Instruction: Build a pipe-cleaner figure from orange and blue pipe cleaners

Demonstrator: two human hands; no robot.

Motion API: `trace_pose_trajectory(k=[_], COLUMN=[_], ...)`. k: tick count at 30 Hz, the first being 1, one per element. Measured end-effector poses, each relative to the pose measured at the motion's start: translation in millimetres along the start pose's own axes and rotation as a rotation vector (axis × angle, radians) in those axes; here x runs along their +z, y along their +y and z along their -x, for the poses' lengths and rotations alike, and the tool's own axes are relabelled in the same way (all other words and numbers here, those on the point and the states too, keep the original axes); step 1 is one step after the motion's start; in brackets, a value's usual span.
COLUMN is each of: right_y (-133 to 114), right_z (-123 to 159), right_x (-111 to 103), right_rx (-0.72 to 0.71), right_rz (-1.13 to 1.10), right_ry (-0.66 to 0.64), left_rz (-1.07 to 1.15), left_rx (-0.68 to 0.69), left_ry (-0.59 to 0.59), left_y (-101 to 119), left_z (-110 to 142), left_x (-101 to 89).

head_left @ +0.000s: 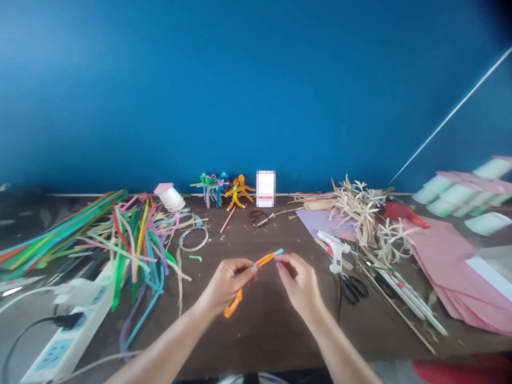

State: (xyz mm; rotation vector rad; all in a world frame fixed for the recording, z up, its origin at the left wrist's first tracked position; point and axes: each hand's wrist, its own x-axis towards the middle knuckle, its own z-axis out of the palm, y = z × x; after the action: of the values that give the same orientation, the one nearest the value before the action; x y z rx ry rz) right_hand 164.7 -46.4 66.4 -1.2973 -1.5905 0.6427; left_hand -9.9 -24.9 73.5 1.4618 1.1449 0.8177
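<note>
My left hand (226,285) is closed on an orange straw (264,260) that runs up to the right and curls out below the palm. My right hand (298,282) pinches the same straw near its light blue tip (279,252). Both hands hover over the middle of the brown table (260,320), close to each other.
A heap of coloured straws (132,240) lies at the left beside a white power strip (68,341). Small straw figures (224,189) stand at the back. A white glue gun (335,249), black scissors (354,288), dried leaf stars (360,208) and pink paper (452,272) lie at the right.
</note>
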Motion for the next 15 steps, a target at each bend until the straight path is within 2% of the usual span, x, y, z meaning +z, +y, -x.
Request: trace_pose_trajectory(k=[4,7,10,15], right_y=[-0.3,-4.2,-5.3,-5.8], right_z=[-1.7,1.5,8.1,19.8], right_x=[3.2,7.5,12.7,20.0], right_rx=[-0.23,-0.284,-0.26,-0.223], right_rz=[0.146,0.244,0.336,0.453], right_ry=[0.047,0.01,-0.1,-0.257], left_rz=[0.34,0.35,0.164,-0.326], left_rx=[-0.174,-0.178,-0.089,0.144], left_ry=[-0.071,-0.067,-0.002,0.15], left_y=[3.5,5.9,5.7,-1.5], left_z=[0.4,-0.1,-1.0,0.8], left_x=[2.2,2.2,0.2,-3.0])
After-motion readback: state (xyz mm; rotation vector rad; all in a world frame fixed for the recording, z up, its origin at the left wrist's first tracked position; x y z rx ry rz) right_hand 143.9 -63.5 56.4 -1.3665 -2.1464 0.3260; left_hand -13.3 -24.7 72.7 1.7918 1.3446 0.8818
